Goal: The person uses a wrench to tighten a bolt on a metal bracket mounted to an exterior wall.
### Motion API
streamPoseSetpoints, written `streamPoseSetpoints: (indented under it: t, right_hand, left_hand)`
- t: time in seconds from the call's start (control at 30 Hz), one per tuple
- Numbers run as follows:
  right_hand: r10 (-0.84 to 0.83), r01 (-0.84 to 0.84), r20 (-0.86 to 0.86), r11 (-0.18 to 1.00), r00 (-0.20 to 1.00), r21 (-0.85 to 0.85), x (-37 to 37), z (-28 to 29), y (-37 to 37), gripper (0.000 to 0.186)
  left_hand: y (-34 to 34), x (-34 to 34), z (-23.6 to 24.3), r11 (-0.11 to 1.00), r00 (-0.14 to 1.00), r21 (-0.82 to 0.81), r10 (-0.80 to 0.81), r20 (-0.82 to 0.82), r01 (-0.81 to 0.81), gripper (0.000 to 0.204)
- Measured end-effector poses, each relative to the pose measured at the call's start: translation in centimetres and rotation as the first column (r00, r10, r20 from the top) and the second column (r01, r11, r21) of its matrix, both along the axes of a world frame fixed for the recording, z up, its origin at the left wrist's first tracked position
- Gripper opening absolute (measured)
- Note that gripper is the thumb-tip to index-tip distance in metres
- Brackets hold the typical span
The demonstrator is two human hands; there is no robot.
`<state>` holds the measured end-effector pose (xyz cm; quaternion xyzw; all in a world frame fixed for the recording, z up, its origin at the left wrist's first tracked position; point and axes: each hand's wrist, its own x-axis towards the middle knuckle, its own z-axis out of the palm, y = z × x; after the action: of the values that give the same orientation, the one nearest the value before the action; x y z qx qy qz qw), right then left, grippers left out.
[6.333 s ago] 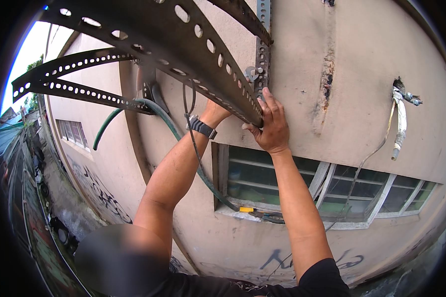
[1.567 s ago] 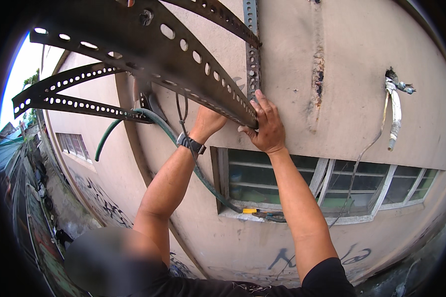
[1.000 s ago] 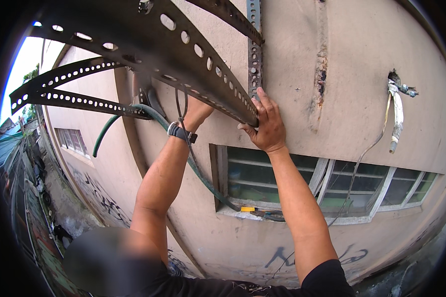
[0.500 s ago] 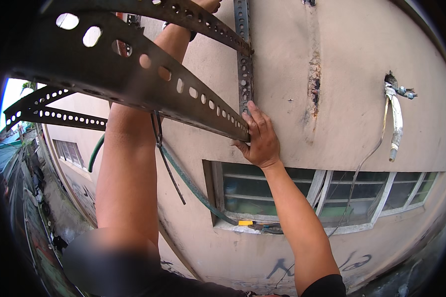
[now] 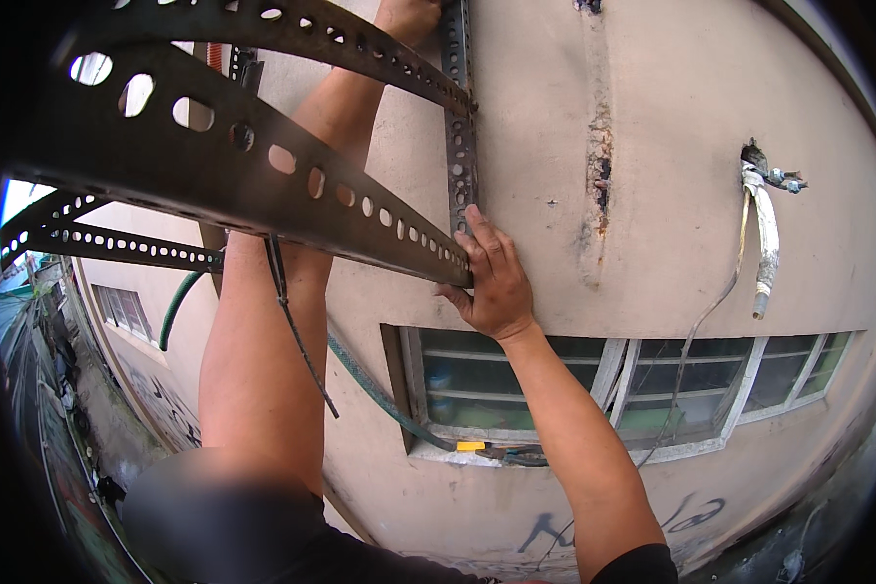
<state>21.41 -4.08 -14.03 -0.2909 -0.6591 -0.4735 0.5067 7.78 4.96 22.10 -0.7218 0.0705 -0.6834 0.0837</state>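
Observation:
A dark metal bracket of slotted angle bars (image 5: 292,185) juts out from the wall toward me, with an upright slotted bar (image 5: 460,146) against the wall. At the bracket's lower wall end, my right hand (image 5: 496,277) grips it, fingers up along the upright and thumb below the slanted bar. My left arm reaches up behind the bars. High at the top edge, my left hand (image 5: 409,18) is closed beside the upright; the picture's edge cuts it off, so what it holds is hidden. A thin dark strap (image 5: 297,321) hangs from the bracket.
A louvred window (image 5: 516,380) lies below, with a yellow-and-dark tool (image 5: 471,446) on its sill and a green hose (image 5: 360,375) running there. Taped cables (image 5: 764,234) stick out of the wall at right. Another slotted bracket (image 5: 127,243) projects at left, above a narrow alley.
The view has shifted slightly, so the wall and bracket sit farther left. My left hand has come closer to the upright and shows more. My right hand keeps its place on the bracket.

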Motion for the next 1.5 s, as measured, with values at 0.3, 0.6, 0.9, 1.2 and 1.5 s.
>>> streamPoseSetpoints:
  t: [0.3,0.6,0.9,1.2,1.5]
  right_hand:
    - [0.047,-0.053,-0.037,0.982,0.998,-0.179,0.8,1.2,-2.4,0.067]
    - [0.085,-0.099,-0.158,0.992,0.984,-0.083,0.6,17.3,-5.3,0.049]
    - [-0.187,0.176,-0.068,0.975,0.980,-0.136,-1.7,23.6,-1.0,0.058]
    - [-0.375,0.305,-0.149,0.884,0.915,-0.354,-1.8,23.8,-4.4,0.067]
    - [-0.461,0.348,-0.125,0.797,0.879,-0.493,-3.1,24.0,-4.3,0.065]
  left_hand:
    - [-0.5,1.5,-1.1,0.991,0.994,-0.111,0.079,0.070,-0.071,0.027]
    - [2.6,-0.9,-2.3,0.931,0.950,-0.197,0.312,-0.010,-0.308,0.047]
    - [2.7,-2.8,-1.9,0.813,0.804,-0.064,0.582,0.121,-0.579,0.045]
    - [1.8,-3.1,-13.2,0.860,0.963,-0.466,0.099,-0.249,-0.209,0.044]
    - [-5.0,-6.8,-33.9,0.207,0.819,-0.895,-0.520,0.242,0.395,0.048]
